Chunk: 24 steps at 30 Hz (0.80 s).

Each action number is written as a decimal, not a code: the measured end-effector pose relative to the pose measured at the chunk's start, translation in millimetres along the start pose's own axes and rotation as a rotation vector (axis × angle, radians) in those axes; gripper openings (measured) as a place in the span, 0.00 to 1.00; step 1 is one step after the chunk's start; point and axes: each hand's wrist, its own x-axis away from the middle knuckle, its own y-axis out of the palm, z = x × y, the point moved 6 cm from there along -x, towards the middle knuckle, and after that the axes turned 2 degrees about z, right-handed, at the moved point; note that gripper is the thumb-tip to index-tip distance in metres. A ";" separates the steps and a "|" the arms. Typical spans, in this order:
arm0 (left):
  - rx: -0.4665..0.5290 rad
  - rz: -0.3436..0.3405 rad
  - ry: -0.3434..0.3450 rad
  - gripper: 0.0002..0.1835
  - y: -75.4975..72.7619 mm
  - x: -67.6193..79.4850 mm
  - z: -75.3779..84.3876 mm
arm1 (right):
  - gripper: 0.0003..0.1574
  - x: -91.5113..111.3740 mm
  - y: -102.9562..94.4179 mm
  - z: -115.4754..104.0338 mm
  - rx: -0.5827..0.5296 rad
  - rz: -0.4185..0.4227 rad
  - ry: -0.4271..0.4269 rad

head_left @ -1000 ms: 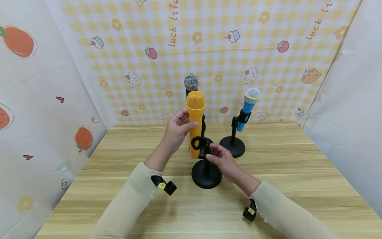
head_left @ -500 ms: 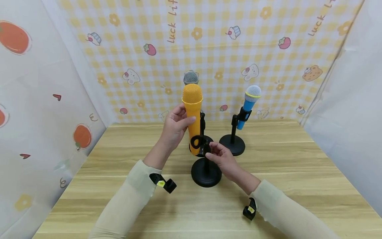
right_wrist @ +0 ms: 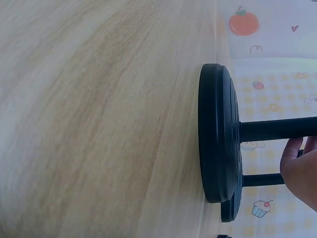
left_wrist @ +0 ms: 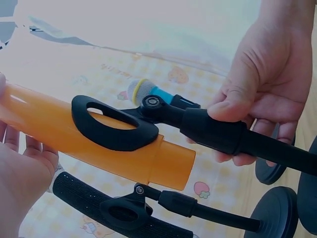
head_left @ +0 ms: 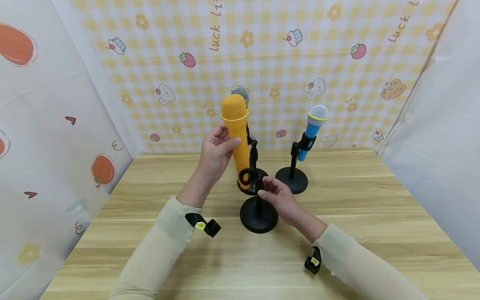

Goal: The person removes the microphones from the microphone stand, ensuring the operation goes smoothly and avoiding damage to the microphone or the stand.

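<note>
In the head view my left hand (head_left: 215,152) holds an orange microphone (head_left: 238,139) by its handle, head up and tilted left. The lower end of the handle lies at the black clip (head_left: 245,176) of the near microphone stand (head_left: 259,214); whether it sits inside the clip or just behind it, I cannot tell. Across the orange handle (left_wrist: 99,124), the left wrist view shows the side of the clip (left_wrist: 116,124). My right hand (head_left: 281,200) pinches the upper part of that stand's post between thumb and fingers. The stand's round base (right_wrist: 218,134) rests on the table.
Directly behind stands a black microphone with a silver head (head_left: 241,92) on its own stand, partly hidden. A blue microphone (head_left: 312,131) sits clipped in another stand (head_left: 292,180) at the back right. A checked cloth (head_left: 273,62) hangs behind the wooden table (head_left: 150,200).
The left hand and the orange microphone have risen slightly and shifted left, so the microphone leans further left. The right hand stays at the stand's post. The view has dipped slightly.
</note>
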 end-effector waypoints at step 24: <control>0.120 0.044 0.106 0.28 -6.1 -6.5 17.8 | 0.20 -0.8 -0.3 0.3 0.011 0.007 0.024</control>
